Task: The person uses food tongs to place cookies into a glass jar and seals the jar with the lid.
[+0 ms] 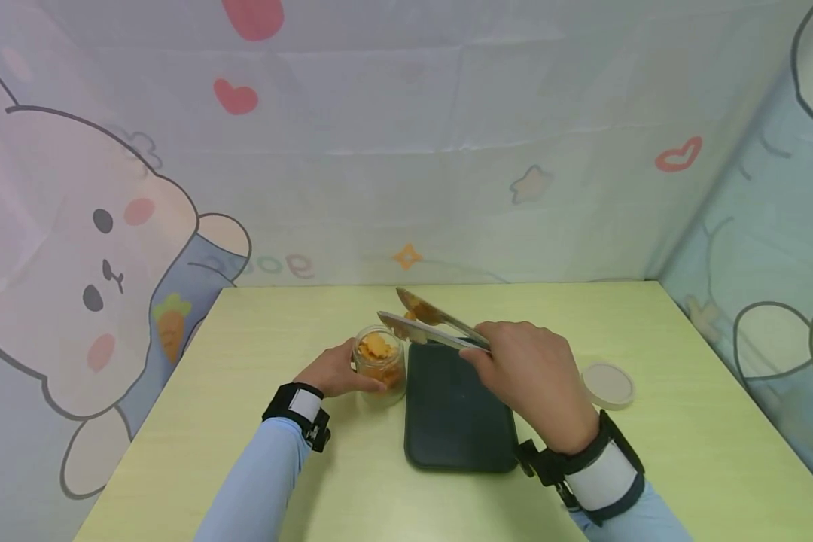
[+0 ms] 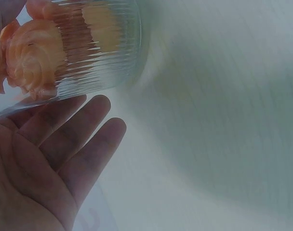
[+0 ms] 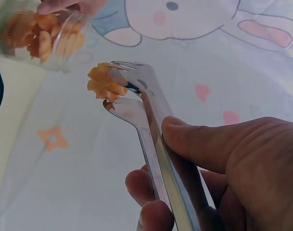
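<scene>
A clear glass jar point(image 1: 385, 382) of orange-yellow cookies stands on the table, left of a dark tray point(image 1: 457, 429). My left hand point(image 1: 339, 373) holds the jar from its left side, thumb in front; the left wrist view shows several of its fingers fairly straight beside the ribbed glass. My right hand point(image 1: 531, 369) grips metal tongs point(image 1: 440, 336), whose tips are above and beyond the jar's mouth and the tray's far edge. In the right wrist view the tongs pinch a flower-shaped cookie point(image 3: 105, 83), clear of the jar.
A round whitish lid point(image 1: 608, 384) lies to the right of the tray, partly behind my right hand. The pale yellow table point(image 1: 271, 339) ends at a cartoon-printed cloth backdrop point(image 1: 379, 188), which also runs down both sides.
</scene>
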A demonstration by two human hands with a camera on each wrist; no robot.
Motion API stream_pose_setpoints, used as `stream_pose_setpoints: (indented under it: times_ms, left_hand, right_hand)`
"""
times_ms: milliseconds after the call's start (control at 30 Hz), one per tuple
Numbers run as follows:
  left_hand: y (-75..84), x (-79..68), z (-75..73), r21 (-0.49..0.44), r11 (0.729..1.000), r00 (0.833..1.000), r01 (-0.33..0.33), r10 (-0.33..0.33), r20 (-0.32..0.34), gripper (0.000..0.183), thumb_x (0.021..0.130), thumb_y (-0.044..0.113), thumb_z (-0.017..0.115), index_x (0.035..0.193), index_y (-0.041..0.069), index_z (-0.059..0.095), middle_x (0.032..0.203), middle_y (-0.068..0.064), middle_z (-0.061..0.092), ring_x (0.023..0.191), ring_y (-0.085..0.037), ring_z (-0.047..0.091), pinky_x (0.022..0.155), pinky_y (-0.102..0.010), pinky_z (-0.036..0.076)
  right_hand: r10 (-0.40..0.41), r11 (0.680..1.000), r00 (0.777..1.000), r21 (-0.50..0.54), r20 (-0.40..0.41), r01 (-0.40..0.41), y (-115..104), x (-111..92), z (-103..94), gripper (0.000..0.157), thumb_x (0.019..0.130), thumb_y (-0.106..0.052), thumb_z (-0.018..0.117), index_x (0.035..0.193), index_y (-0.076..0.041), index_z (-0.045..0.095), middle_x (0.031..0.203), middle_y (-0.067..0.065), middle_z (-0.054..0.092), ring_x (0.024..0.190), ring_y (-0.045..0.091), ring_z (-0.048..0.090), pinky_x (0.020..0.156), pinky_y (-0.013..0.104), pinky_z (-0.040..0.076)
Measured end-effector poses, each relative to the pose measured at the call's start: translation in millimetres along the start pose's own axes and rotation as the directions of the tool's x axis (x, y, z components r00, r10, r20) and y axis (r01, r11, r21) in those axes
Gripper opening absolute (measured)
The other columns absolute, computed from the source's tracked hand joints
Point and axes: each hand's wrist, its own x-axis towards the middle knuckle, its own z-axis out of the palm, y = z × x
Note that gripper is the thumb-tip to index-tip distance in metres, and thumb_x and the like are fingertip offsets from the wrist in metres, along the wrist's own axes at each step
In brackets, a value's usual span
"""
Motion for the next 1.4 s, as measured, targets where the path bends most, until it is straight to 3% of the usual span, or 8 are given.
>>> stream_pose_setpoints:
  times_ms: [367, 800, 1000, 1233, 1400]
  left_hand:
    - [-1.3, -0.3, 1.8, 0.014, 1.0, 1.0, 0.01, -0.01, 0.005, 0.087, 0.063, 0.047, 0.083, 0.134, 0.01, 0.047, 0.129, -0.01, 0.061, 0.118, -0.026, 0.052, 0.1, -0.048, 0.043]
    - [-1.9, 0.6, 1.2, 0.003, 1.0, 1.0, 0.004, -0.004, 0.007, 0.092, 0.062, 0.047, 0.083, 0.137, 0.01, 0.044, 0.131, -0.011, 0.059, 0.119, -0.026, 0.05, 0.101, -0.048, 0.042]
    - [-2.8, 0.9, 0.2, 0.002, 1.0, 1.0, 0.005, -0.005, 0.004, 0.092, 0.062, 0.047, 0.083, 0.137, 0.01, 0.044, 0.13, -0.011, 0.06, 0.119, -0.026, 0.051, 0.101, -0.049, 0.042]
    - [-5.7, 2.5, 0.2, 0.005, 1.0, 1.0, 0.004, -0.004, 0.003, 0.09, 0.061, 0.049, 0.083, 0.134, 0.01, 0.046, 0.129, -0.01, 0.061, 0.118, -0.026, 0.051, 0.1, -0.048, 0.043]
    - [-7.6, 4.8, 1.5, 0.016, 1.0, 1.0, 0.002, -0.002, 0.005, 0.088, 0.061, 0.051, 0.083, 0.132, 0.012, 0.048, 0.13, -0.009, 0.06, 0.118, -0.025, 0.052, 0.099, -0.048, 0.044]
  right_hand:
    - [-0.013, 1.0, 0.998, -0.021, 0.056, 0.015, -13.4, 16.5, 17.2, 0.03, 0.08, -0.033, 0.073, 0.062, -0.017, 0.055, 0.048, -0.003, 0.045, 0.043, 0.014, 0.041, 0.037, 0.029, 0.028]
    - [0.037, 0.998, 0.999, -0.05, 0.02, -0.036, 0.6, 9.6, 12.7, 0.036, 0.079, -0.031, 0.075, 0.057, -0.016, 0.05, 0.045, -0.001, 0.044, 0.041, 0.016, 0.041, 0.036, 0.031, 0.03]
    - [0.015, 0.996, 1.0, -0.082, -0.019, -0.017, 2.6, 7.7, 15.0, 0.038, 0.076, -0.029, 0.077, 0.054, -0.016, 0.049, 0.044, -0.001, 0.044, 0.04, 0.016, 0.04, 0.035, 0.032, 0.031]
    - [-0.008, 0.994, 1.0, -0.112, -0.029, 0.004, -10.9, 17.0, 21.3, 0.03, 0.075, -0.03, 0.078, 0.058, -0.013, 0.06, 0.046, 0.001, 0.05, 0.042, 0.019, 0.048, 0.035, 0.039, 0.042]
    - [-0.026, 0.989, 1.0, -0.144, 0.004, 0.027, -23.4, 23.7, 28.2, 0.028, 0.075, -0.03, 0.078, 0.06, -0.012, 0.063, 0.048, 0.001, 0.052, 0.042, 0.017, 0.048, 0.034, 0.038, 0.043]
